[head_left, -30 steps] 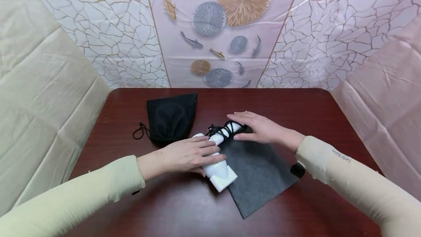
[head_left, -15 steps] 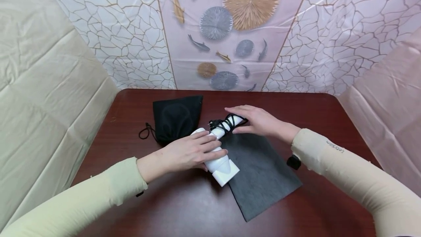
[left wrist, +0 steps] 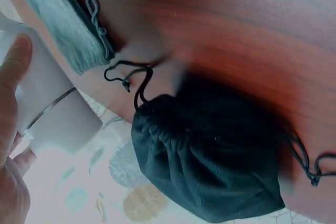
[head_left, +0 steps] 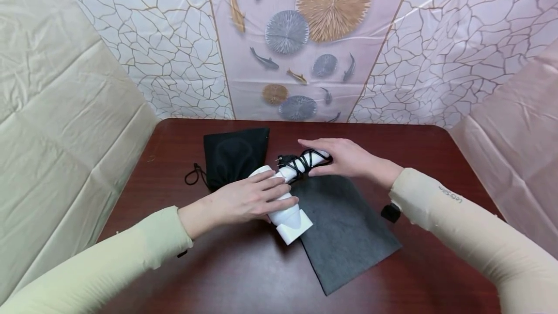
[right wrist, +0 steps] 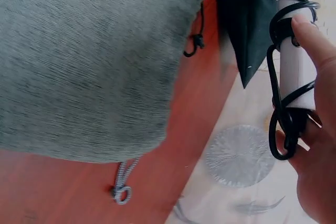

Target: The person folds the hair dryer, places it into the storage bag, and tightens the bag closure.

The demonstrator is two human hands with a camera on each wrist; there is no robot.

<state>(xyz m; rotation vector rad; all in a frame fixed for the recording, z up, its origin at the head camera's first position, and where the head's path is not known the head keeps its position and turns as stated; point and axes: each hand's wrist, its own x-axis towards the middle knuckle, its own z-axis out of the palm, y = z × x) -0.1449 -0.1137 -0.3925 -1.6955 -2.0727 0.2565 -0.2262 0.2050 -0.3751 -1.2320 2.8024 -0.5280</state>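
A white hair dryer (head_left: 287, 214), its black cord (head_left: 302, 162) wound round the handle, is held between my two hands above the table. My left hand (head_left: 248, 200) grips the barrel from above; in the left wrist view the thumb lies along the white barrel (left wrist: 50, 85). At the far end, my right hand (head_left: 344, 157) holds the handle, and the right wrist view has its thumb pressing on the cord-wrapped handle (right wrist: 296, 61). Beneath and to the right lies a flat grey drawstring bag (head_left: 344, 236). The fingers' undersides are partly hidden.
A black drawstring bag (head_left: 235, 156) with something bulging inside lies left of the dryer, its cord loop (head_left: 195, 174) on the dark red wooden table (head_left: 209, 265). Patterned cloth (head_left: 174, 38) hangs behind the table, and pale cloth rises on both sides.
The hair dryer has shifted slightly away from the grey bag's near corner, with both hands moving along. My right hand has come closer round the handle end. The head view has tilted a little.
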